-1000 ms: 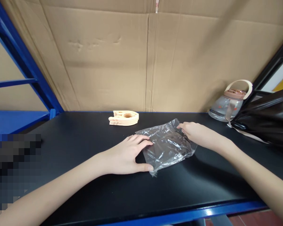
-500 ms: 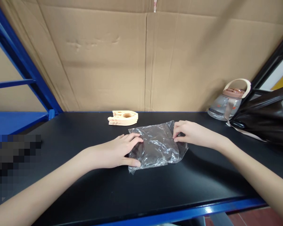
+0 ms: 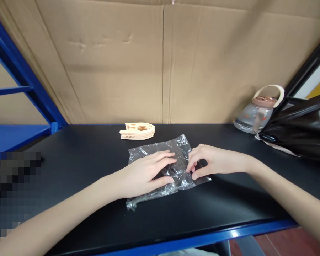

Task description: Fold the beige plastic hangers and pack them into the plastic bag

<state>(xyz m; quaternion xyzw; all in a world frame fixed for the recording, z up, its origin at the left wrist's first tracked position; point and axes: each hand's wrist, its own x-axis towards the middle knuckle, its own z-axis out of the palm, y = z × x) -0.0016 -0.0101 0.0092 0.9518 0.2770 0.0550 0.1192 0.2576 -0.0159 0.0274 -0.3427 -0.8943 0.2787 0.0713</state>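
A clear, crinkled plastic bag [image 3: 180, 153] lies flat on the black tabletop in front of me. My left hand [image 3: 152, 174] rests palm down across the bag's left and middle part, fingers stretched out and thumb apart. At the bag's right side is my right hand [image 3: 202, 161], its fingers bent down onto the plastic. A small gap shows between its thumb and fingertips, and I see no plastic gripped there. Behind the bag, a stack of cream plastic folding hangers [image 3: 137, 134] lies on the table, touched by neither hand.
A clear bottle [image 3: 253, 115] with a brown lid and cream handle stands at the back right, beside a shiny black bag [image 3: 304, 128]. Cardboard [image 3: 117, 71] walls off the back. A blue frame [image 3: 40, 96] rises at left, and a blue edge [image 3: 202, 240] borders the table's front.
My left hand has slid right over the plastic bag, covering more of it. My right hand has moved slightly left and nearer to me. The bag has shifted left and turned a little.
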